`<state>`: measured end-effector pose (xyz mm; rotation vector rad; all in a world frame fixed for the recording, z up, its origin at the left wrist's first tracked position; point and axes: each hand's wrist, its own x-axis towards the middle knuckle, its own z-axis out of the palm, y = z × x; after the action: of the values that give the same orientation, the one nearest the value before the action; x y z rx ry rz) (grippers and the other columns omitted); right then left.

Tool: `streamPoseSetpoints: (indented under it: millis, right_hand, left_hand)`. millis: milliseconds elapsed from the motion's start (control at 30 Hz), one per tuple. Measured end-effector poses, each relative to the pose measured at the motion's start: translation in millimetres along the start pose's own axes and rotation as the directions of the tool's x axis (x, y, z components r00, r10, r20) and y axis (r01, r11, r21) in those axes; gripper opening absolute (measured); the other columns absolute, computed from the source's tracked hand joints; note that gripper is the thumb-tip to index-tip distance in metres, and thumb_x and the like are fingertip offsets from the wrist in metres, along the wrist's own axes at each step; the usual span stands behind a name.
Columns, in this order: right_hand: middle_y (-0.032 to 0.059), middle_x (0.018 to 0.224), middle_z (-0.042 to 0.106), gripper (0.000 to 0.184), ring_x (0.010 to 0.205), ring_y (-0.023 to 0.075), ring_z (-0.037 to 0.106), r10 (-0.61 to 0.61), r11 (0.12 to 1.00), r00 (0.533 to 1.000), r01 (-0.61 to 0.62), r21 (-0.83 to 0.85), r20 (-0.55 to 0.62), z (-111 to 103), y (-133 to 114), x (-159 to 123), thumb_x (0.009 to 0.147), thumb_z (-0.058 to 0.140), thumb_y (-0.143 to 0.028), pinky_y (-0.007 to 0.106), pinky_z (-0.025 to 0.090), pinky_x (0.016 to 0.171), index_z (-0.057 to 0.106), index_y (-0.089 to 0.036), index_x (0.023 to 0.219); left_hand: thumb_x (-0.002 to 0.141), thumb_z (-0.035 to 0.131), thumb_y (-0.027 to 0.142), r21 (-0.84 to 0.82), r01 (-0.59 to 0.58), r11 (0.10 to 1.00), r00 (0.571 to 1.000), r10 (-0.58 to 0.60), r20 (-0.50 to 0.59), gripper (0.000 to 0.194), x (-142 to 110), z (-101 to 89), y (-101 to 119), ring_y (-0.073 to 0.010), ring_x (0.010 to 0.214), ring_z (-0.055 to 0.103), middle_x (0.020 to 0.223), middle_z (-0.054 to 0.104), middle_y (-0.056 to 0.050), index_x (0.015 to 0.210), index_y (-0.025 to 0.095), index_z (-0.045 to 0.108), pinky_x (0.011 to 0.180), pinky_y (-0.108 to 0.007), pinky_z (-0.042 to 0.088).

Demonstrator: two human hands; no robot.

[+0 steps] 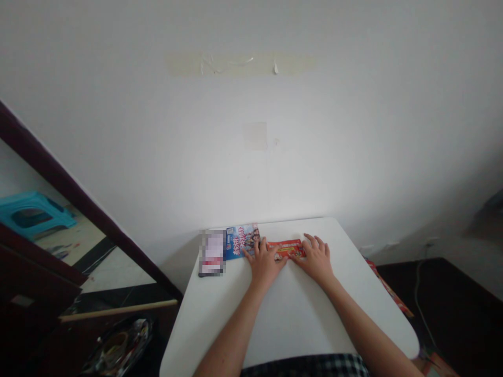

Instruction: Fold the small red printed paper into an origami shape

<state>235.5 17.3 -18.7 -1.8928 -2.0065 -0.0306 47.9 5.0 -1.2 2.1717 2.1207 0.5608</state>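
Checked cloth [306, 365] at six; red leaflet [288, 247] runs nine-to-three, left hand [265, 263], right hand [317, 257] at either end, fingers [257, 249] splayed, gripping nothing.

Two hands [264, 264] [317, 257], two printed papers [236, 247] [286, 245] and one pixelated item [214, 248] share one white surface [298, 324] at six o'clock, with one blue stool [49, 224] at nine.

1. Both arms in view, folks: left forearm [233, 319] and right forearm [365, 319], bare, slanting up from below and converging!
2. Left hand [264, 266]: palm down, fingers fanned forward, thumb out to the right.
3. Right hand [318, 260]: palm down too, fingers spread and slightly bent, thumb aimed left.
4. Thumb tips near each other, neither hand clenched!
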Motion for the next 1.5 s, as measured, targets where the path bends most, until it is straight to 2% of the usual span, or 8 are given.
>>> streamPoseSetpoints:
  millis: [167, 333, 500, 633, 867, 1133, 1300, 1500]
  right_hand:
    - [0.0058, 0.155, 0.037, 0.054, 0.142, 0.0336, 0.027, 0.000, 1.000, 1.000, 0.000, -0.021, 0.024, 3, 2, 1, 0.087, 0.052, -0.066, 0.059, 0.020, 0.115, 0.059, -0.028, 0.124]
    - [-0.0005, 0.160, 0.027, 0.050, 0.145, 0.0334, 0.023, -0.010, 0.999, 0.996, 0.013, -0.035, 0.086, 3, 2, 2, 0.092, 0.048, -0.061, 0.063, 0.017, 0.115, 0.048, -0.044, 0.138]
    - [-0.0013, 0.162, 0.023, 0.049, 0.147, 0.0340, 0.020, 0.017, 0.999, 0.989, -0.010, -0.047, 0.144, 2, 1, 5, 0.092, 0.047, -0.061, 0.064, 0.015, 0.115, 0.045, -0.050, 0.140]
    - [-0.0015, 0.163, 0.021, 0.049, 0.148, 0.0342, 0.018, 0.031, 0.999, 0.983, -0.023, -0.042, 0.183, -2, 0, 6, 0.093, 0.046, -0.062, 0.063, 0.013, 0.116, 0.045, -0.051, 0.140]
    - [-0.0003, 0.162, 0.023, 0.050, 0.148, 0.0341, 0.019, 0.029, 0.999, 0.979, -0.024, -0.026, 0.199, -5, 1, 4, 0.093, 0.044, -0.064, 0.062, 0.014, 0.116, 0.045, -0.051, 0.140]
    - [0.0010, 0.161, 0.026, 0.051, 0.148, 0.0343, 0.019, 0.035, 0.999, 0.979, -0.032, -0.017, 0.200, -3, 0, 5, 0.092, 0.045, -0.066, 0.062, 0.012, 0.117, 0.045, -0.051, 0.141]
    - [0.0016, 0.161, 0.027, 0.051, 0.148, 0.0333, 0.020, 0.037, 0.999, 0.977, -0.032, -0.023, 0.210, -4, 0, 4, 0.092, 0.044, -0.065, 0.060, 0.012, 0.117, 0.043, -0.052, 0.141]
    - [0.0021, 0.161, 0.026, 0.051, 0.148, 0.0322, 0.019, 0.043, 0.999, 0.975, -0.035, -0.039, 0.218, -2, 1, 4, 0.093, 0.042, -0.067, 0.059, 0.010, 0.117, 0.041, -0.052, 0.142]
  left_hand:
    - [0.081, 0.061, 0.064, -0.011, -0.002, 1.000, 1.000, 0.002, 0.019, 0.047, 1, 1.7, -2, -0.0380, 0.147, 0.023, 0.157, 0.039, -0.004, 0.125, 0.050, 0.062, 0.108, -0.081, 0.003]
    - [0.086, 0.057, 0.056, -0.022, 0.007, 1.000, 0.998, -0.005, 0.069, 0.040, 3, -1.5, -4, -0.0372, 0.150, 0.016, 0.160, 0.034, -0.004, 0.126, 0.051, 0.061, 0.107, -0.082, 0.003]
    - [0.088, 0.054, 0.054, 0.014, 0.038, 0.999, 0.986, -0.039, 0.160, 0.044, 4, -8.2, -7, -0.0389, 0.152, 0.007, 0.166, 0.022, 0.002, 0.132, 0.054, 0.054, 0.108, -0.081, 0.003]
    - [0.090, 0.048, 0.055, 0.026, 0.047, 0.999, 0.975, -0.052, 0.217, 0.043, 7, -8.2, -11, -0.0407, 0.152, 0.007, 0.166, 0.019, 0.006, 0.134, 0.058, 0.050, 0.107, -0.082, 0.004]
    - [0.090, 0.052, 0.049, -0.004, 0.045, 0.999, 0.985, -0.043, 0.166, 0.044, 8, 0.1, -18, -0.0395, 0.153, 0.007, 0.166, 0.018, 0.005, 0.132, 0.060, 0.049, 0.107, -0.082, 0.004]
    - [0.089, 0.055, 0.048, 0.006, 0.042, 0.999, 0.989, -0.042, 0.141, 0.045, 6, -3.6, -26, -0.0398, 0.153, 0.005, 0.166, 0.018, 0.003, 0.132, 0.060, 0.051, 0.106, -0.083, 0.005]
    - [0.088, 0.054, 0.052, 0.013, 0.060, 0.998, 0.984, -0.061, 0.167, 0.045, 6, -7.6, -33, -0.0393, 0.152, 0.009, 0.166, 0.021, 0.005, 0.132, 0.061, 0.050, 0.106, -0.083, 0.003]
    - [0.088, 0.051, 0.058, 0.013, 0.071, 0.997, 0.978, -0.072, 0.193, 0.044, 7, -13.8, -35, -0.0428, 0.150, 0.014, 0.166, 0.018, 0.007, 0.132, 0.061, 0.050, 0.107, -0.083, 0.003]
